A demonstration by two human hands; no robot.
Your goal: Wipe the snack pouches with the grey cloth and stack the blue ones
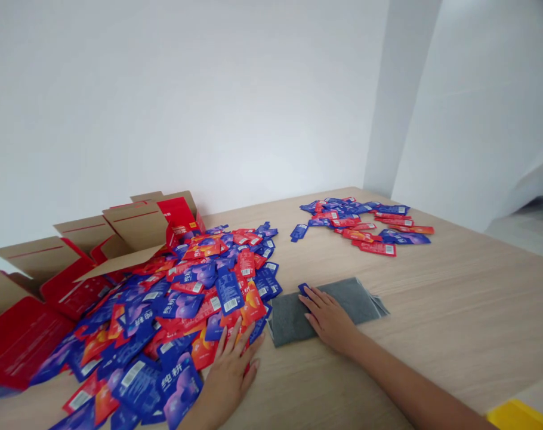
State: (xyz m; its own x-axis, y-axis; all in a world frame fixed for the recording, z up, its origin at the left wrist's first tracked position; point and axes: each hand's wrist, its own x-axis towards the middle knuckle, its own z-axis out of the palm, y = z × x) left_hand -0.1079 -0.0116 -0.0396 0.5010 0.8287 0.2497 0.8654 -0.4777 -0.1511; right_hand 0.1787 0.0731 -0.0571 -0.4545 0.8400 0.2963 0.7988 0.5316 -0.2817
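Note:
A large heap of red and blue pouches (177, 307) lies on the left of the table, some with printed fruit and barcodes. My left hand (230, 373) rests at the heap's right edge, fingers spread over the nearest pouches. My right hand (329, 319) lies flat on a folded grey cloth (293, 322), fingers stretched out. A small blue pouch (303, 289) peeks out by the right fingertips at the cloth's far edge; most of it is hidden.
Opened red cardboard boxes (25, 340) with raised brown flaps stand along the left. A smaller spread of red and blue pouches (356, 224) lies toward the far right of the wooden table (468, 298). Something yellow (520, 416) shows at the bottom right corner. A white wall stands behind.

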